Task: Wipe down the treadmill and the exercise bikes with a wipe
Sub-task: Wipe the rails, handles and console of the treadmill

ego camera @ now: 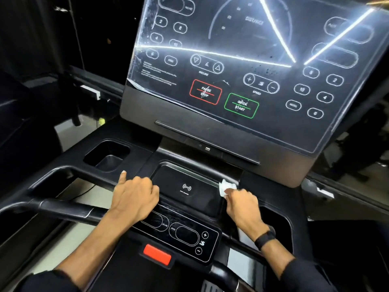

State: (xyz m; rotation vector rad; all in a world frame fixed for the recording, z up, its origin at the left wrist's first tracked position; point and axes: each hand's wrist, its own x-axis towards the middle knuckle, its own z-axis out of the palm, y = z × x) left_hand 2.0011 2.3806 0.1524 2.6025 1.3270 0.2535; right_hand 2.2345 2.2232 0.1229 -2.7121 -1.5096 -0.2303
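I stand at a black treadmill console (212,131) with a large glossy control screen (242,60) tilted above a phone-charging tray (185,186). My right hand (242,205) pinches a small crumpled white wipe (225,186) and presses it against the tray's right rim. My left hand (134,197) rests on the console at the tray's left edge, with its fingers bent down over that edge and its forefinger pointing up toward the left cup holder (107,154).
A lower control panel (189,234) with speed and incline buttons lies below the tray, with a red safety key (156,253) at its front. Black handlebars (52,205) run to the left. A right cup holder (277,224) sits by my right wrist. Dark gym equipment surrounds the machine.
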